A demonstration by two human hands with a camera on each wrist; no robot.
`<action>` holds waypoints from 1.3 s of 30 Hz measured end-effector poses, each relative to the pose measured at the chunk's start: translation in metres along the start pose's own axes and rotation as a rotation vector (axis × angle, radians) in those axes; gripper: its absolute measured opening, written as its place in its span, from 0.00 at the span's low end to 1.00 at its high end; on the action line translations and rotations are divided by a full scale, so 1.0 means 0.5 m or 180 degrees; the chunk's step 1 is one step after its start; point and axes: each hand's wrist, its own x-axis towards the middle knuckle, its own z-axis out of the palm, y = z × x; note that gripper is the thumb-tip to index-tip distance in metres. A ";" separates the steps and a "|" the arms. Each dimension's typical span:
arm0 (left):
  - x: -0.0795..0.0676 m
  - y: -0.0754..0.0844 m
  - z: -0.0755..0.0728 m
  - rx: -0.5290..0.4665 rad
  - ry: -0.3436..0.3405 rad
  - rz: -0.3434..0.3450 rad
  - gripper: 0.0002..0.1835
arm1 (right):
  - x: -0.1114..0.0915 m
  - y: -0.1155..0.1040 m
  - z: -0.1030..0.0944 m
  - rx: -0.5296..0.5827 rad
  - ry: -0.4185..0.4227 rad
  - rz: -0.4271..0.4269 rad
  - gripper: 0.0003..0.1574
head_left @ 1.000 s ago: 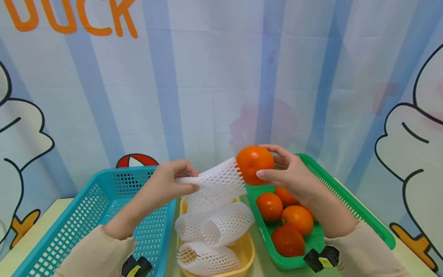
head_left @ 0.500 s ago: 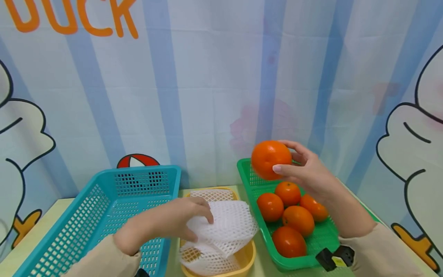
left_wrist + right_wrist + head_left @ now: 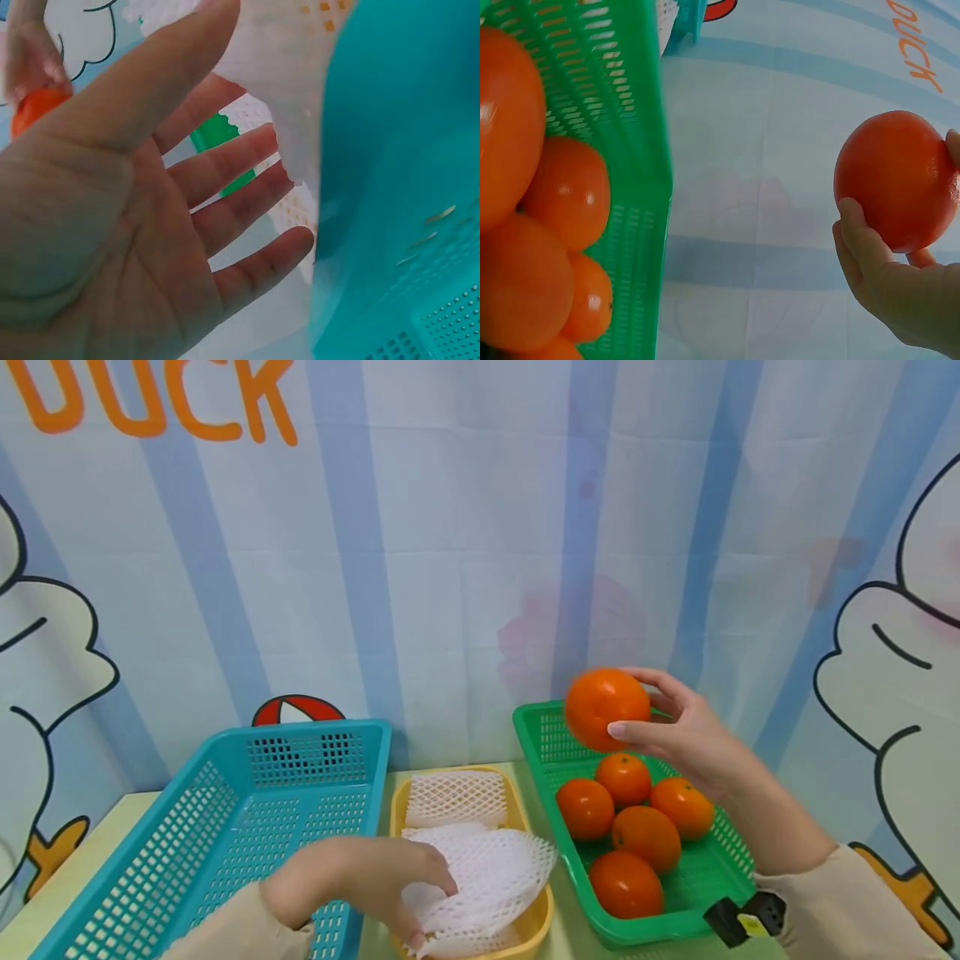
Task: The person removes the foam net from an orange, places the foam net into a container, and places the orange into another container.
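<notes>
In the head view my right hand (image 3: 686, 727) holds an orange (image 3: 606, 708) above the green basket (image 3: 536, 714), thumb in front and fingers behind. The right wrist view shows the same orange (image 3: 896, 180) gripped between thumb and fingers. My left hand (image 3: 382, 881) is low over the yellow basket (image 3: 538, 920), its spread fingers at a white foam fruit net (image 3: 498, 868). In the left wrist view the fingers of the left hand (image 3: 172, 202) are loosely extended, their tips by the foam net (image 3: 277, 67). Another foam net (image 3: 456, 797) lies flat behind.
Several oranges (image 3: 647, 837) lie in the green basket at the right. A blue basket (image 3: 247, 835) stands at the left, its wall close to the left hand. A printed cloth (image 3: 465, 568) hangs behind the table.
The left hand has let go of the foam net it was holding up by the orange, and moved down to the nets in the yellow basket. The right hand has drawn right with the orange.
</notes>
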 end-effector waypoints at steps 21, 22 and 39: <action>-0.066 -0.004 -0.043 -0.0521 0.0816 0.0271 0.22 | -0.047 0.071 -0.123 -0.1722 -0.0497 0.0551 0.49; -0.066 -0.004 -0.043 -0.0539 0.0827 0.0245 0.22 | -0.048 0.073 -0.127 -0.1711 -0.0541 0.0597 0.49; -0.087 -0.018 -0.036 -0.0523 0.1256 0.0244 0.29 | -0.062 0.118 -0.156 -0.2148 -0.0980 0.1177 0.46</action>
